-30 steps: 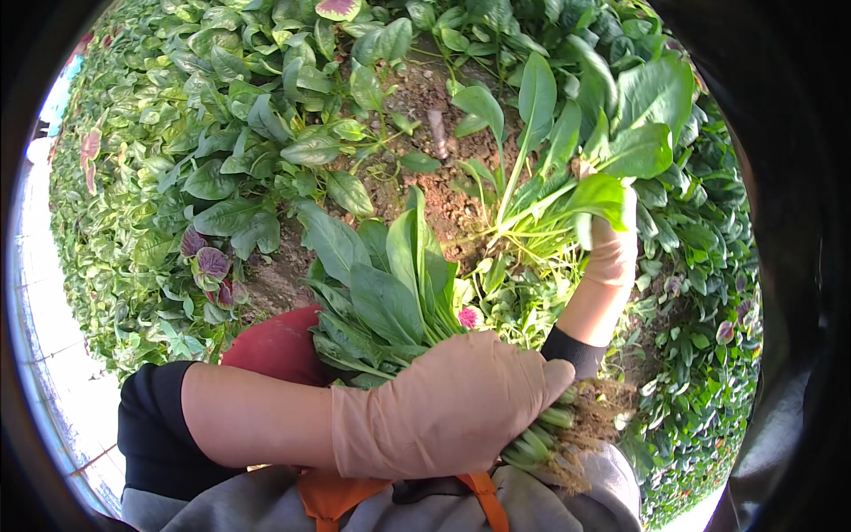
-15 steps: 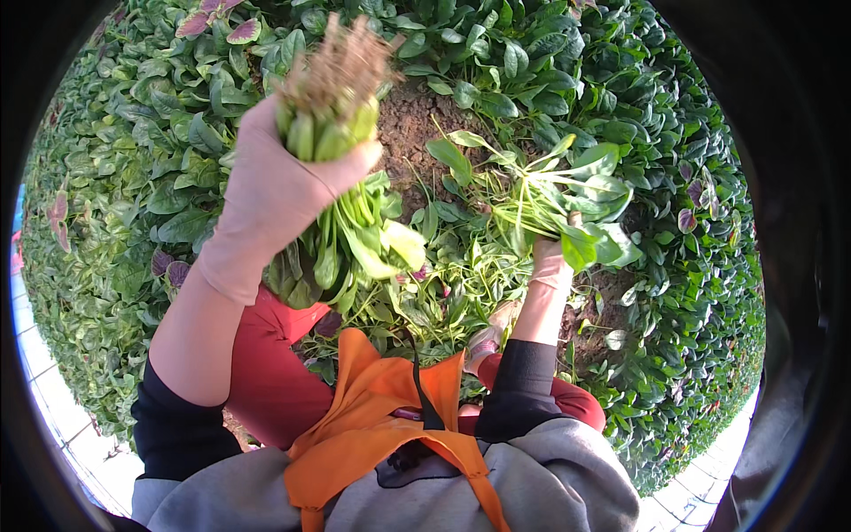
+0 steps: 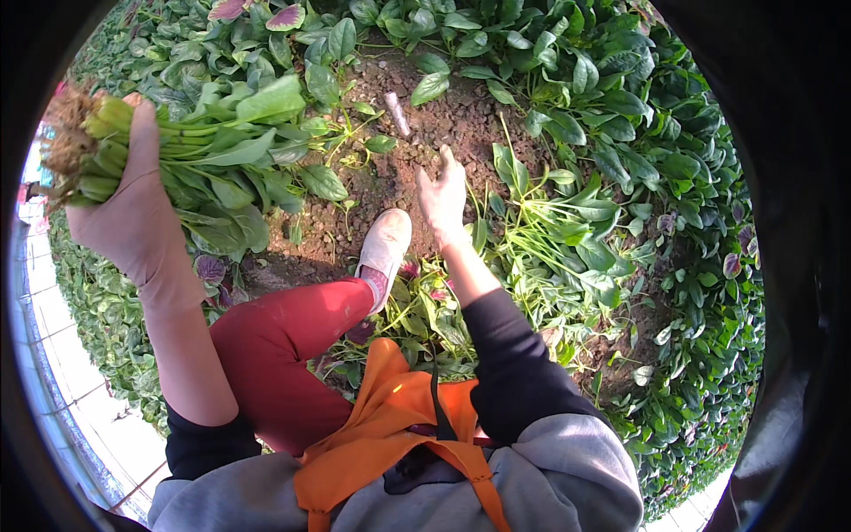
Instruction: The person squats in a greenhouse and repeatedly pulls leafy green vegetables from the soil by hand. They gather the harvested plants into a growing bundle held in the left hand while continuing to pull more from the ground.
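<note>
The left hand [image 3: 133, 217], in a thin tan glove, is shut tight around a fat bunch of leafy greens [image 3: 191, 155]. It is held up on the left, with the roots sticking out past the hand and the big leaves hanging toward the middle. The right hand [image 3: 443, 195] is open, its fingers spread apart and holding nothing, and it hovers just over the bare brown soil [image 3: 417, 133]. Right beside it more green plants [image 3: 558, 230] grow in the bed. A pale shoe [image 3: 386, 248] stands on the dirt, close to that hand. The bunch looks heavy and wide for one hand, so I think a few stems could slip out and fall if the grip loosens. The roots may also shake dirt onto the leaves. The shoe is near small plants, so a step could squash them. If the open hand pulls a plant too fast, the stalks might snap and leave the roots stuck in the ground.
</note>
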A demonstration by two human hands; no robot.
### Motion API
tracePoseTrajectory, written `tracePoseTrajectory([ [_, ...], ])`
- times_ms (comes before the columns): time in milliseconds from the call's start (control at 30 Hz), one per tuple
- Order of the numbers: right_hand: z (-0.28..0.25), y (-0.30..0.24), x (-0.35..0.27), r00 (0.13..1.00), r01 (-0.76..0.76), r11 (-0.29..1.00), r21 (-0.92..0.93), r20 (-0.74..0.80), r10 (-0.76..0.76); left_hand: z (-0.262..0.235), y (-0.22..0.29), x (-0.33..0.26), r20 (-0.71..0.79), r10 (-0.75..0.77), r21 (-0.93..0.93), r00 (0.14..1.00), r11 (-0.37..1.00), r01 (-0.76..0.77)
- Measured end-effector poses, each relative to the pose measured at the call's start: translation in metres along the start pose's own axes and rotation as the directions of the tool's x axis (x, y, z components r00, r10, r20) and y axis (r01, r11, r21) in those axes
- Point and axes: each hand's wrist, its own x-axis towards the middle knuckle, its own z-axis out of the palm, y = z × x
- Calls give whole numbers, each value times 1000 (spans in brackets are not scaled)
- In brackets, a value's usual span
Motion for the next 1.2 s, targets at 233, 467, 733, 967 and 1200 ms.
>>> tracePoseTrajectory([
  [233, 116, -21, 131, 751, -166, 978, 130, 659, 39, -8, -11, 0, -47, -7, 104, 999, 995, 12],
  [467, -7, -16, 75, 812, -315, 947, -55, 501, 299, -11, -30, 7, 138, 113, 266, 984, 953, -147],
  [733, 62, -58, 37, 878, 70, 969, -235, 475, 52, -12, -34, 5, 275, 144, 246, 951, 945, -214],
  [967, 57, -16, 17, 927, 142, 966, -216, 371, -53, -8, -30, 6, 383, 204, 325, 901, 883, -338],
  [1200, 119, -11, 35, 911, 100, 977, -189, 413, -14, -8, -37, 2, 332, 56, 220, 942, 966, -135],
])
